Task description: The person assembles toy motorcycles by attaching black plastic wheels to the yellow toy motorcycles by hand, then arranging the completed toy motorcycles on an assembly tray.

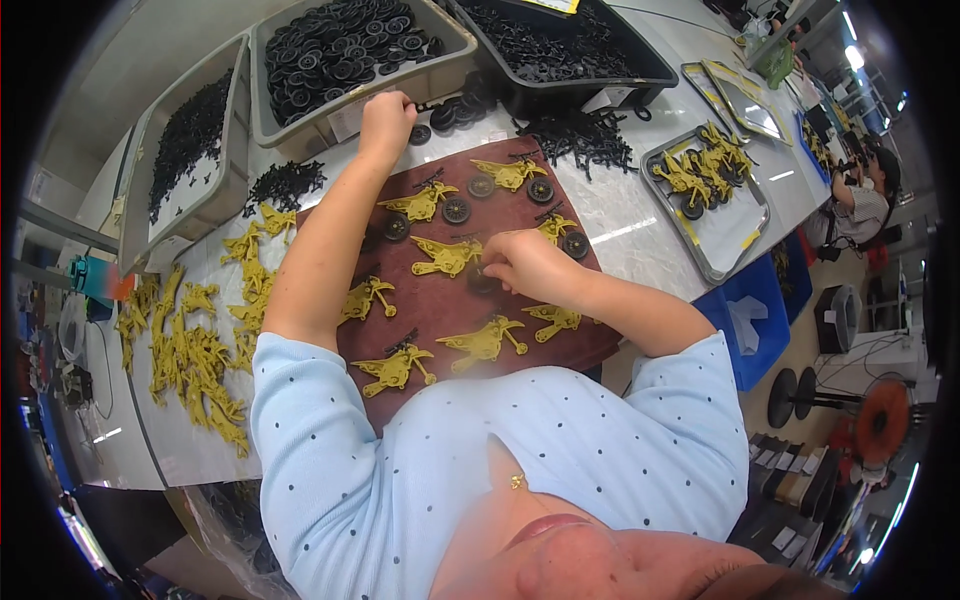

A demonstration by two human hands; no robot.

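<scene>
Left hand (386, 118) closed over round black wheels (455, 112) by grey bin (345, 118), right hand (520, 264) pinching wheel on yellow plastic frame (447, 256), brown mat (450, 300), pale table (640, 215).

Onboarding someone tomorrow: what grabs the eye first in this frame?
The dark red mat in the middle, dotted with yellow toy motorcycle frames, some already fitted with black wheels. The left hand reaches to the far edge by the grey bin of black wheels, while the right hand presses on a frame at the mat's centre. A loose heap of yellow frames lies to the left.
</scene>
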